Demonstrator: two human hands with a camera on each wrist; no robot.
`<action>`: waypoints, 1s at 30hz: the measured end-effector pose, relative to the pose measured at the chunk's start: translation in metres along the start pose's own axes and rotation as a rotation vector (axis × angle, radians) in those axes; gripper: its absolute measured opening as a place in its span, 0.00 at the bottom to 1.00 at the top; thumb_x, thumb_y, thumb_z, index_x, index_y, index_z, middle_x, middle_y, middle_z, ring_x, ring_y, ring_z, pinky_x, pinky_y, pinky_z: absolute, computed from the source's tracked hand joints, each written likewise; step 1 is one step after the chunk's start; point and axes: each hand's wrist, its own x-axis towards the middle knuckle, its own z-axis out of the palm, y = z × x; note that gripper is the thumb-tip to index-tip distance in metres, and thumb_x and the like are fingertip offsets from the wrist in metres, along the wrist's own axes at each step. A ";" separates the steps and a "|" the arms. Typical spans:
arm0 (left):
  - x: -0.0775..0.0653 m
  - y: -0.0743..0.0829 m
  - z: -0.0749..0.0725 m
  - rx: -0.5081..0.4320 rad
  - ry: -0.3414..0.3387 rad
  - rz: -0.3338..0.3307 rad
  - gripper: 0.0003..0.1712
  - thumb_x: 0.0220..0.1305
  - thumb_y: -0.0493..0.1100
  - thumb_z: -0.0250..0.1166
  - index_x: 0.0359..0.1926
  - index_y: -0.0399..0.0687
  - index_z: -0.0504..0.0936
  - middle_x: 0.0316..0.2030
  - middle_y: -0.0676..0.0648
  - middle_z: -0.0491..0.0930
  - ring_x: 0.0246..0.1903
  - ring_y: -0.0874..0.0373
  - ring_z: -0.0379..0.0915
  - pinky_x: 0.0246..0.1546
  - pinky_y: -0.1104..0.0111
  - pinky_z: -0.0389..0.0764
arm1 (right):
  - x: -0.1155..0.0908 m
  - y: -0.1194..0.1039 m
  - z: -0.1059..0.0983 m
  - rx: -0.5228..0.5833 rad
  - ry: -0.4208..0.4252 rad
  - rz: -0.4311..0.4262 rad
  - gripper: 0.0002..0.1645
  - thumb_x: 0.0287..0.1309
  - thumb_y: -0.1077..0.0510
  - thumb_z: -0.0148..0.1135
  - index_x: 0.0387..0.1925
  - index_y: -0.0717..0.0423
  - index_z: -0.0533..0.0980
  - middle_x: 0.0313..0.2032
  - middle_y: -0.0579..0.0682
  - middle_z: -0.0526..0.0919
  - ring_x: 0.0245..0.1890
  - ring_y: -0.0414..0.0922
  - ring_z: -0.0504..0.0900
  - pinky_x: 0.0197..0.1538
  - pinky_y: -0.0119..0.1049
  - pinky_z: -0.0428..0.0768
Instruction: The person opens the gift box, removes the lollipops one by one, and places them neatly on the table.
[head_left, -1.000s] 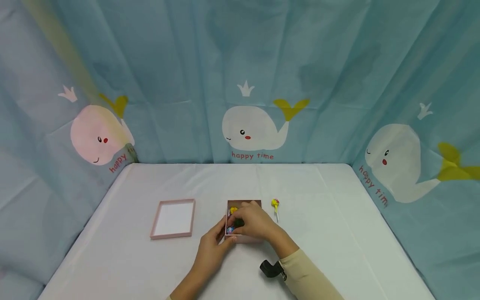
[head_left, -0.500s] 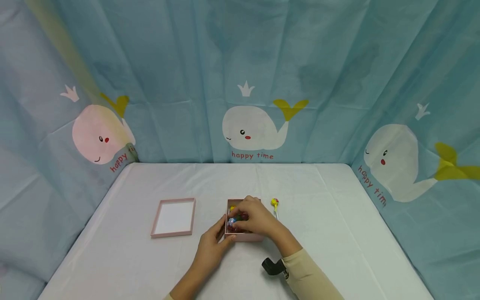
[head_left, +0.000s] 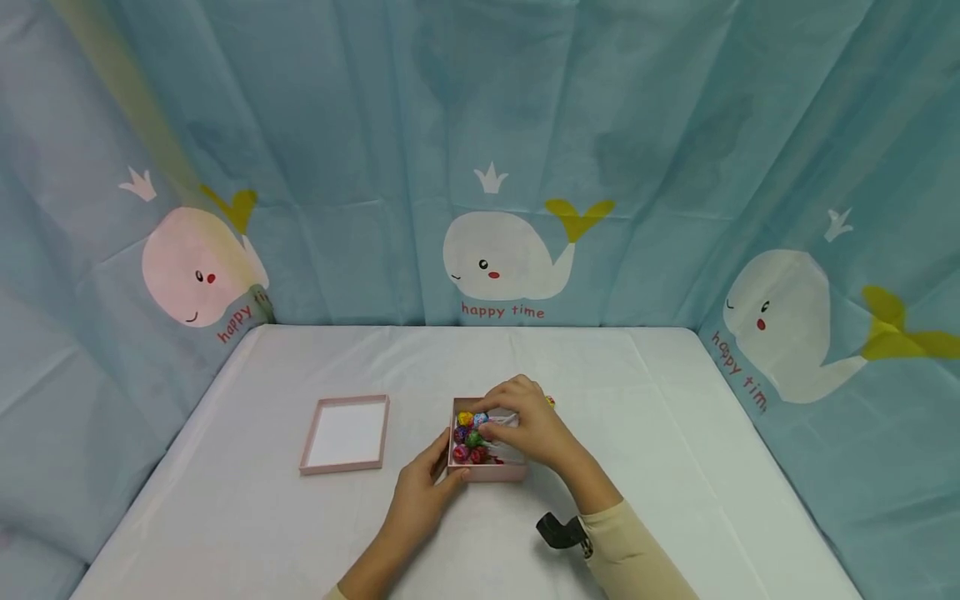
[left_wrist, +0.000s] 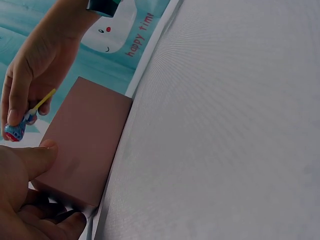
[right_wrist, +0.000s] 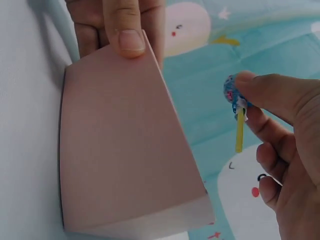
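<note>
A pink open-topped box [head_left: 497, 473] stands on the table with several colourful wrapped lollipops [head_left: 465, 434] inside, their heads at the left. My left hand [head_left: 420, 492] grips its near left corner, the thumb on the front wall. Between thumb and forefinger, my right hand [head_left: 538, 429] pinches a blue-wrapped lollipop [right_wrist: 239, 131] with a yellow stick. In the right wrist view this lollipop is held clear of the box, stick pointing down. The left wrist view shows the box's plain outer wall [left_wrist: 87, 135], with its contents hidden.
A shallow pink lid [head_left: 348, 432] with a white inside lies left of the box. Just right of the box, a yellow lollipop [head_left: 551, 401] is mostly hidden behind my right hand. A blue whale-print curtain [head_left: 360, 258] borders the white-covered table [head_left: 660, 467].
My right hand has lifted the blue lollipop up from among the others and moved slightly right and away, uncovering more lollipops in the box. The left hand keeps its hold on the box.
</note>
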 end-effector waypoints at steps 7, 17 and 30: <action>-0.002 -0.001 0.003 0.007 0.003 0.016 0.44 0.57 0.51 0.70 0.71 0.47 0.61 0.70 0.47 0.61 0.68 0.53 0.60 0.62 0.71 0.70 | -0.012 0.006 -0.011 0.031 0.071 -0.018 0.15 0.50 0.51 0.74 0.42 0.35 0.82 0.43 0.28 0.80 0.48 0.35 0.70 0.50 0.42 0.75; -0.001 0.001 0.001 0.011 0.009 0.013 0.45 0.57 0.51 0.70 0.71 0.47 0.61 0.70 0.48 0.61 0.67 0.53 0.61 0.62 0.71 0.70 | -0.022 0.027 -0.032 0.028 0.149 0.113 0.14 0.52 0.44 0.71 0.42 0.36 0.82 0.42 0.32 0.80 0.46 0.37 0.72 0.43 0.41 0.78; -0.001 0.001 0.000 0.015 0.010 0.004 0.45 0.56 0.53 0.70 0.71 0.50 0.61 0.70 0.49 0.61 0.67 0.53 0.61 0.61 0.72 0.71 | -0.031 0.064 -0.056 0.047 0.306 0.318 0.19 0.50 0.43 0.72 0.45 0.41 0.83 0.42 0.37 0.82 0.44 0.47 0.72 0.46 0.40 0.73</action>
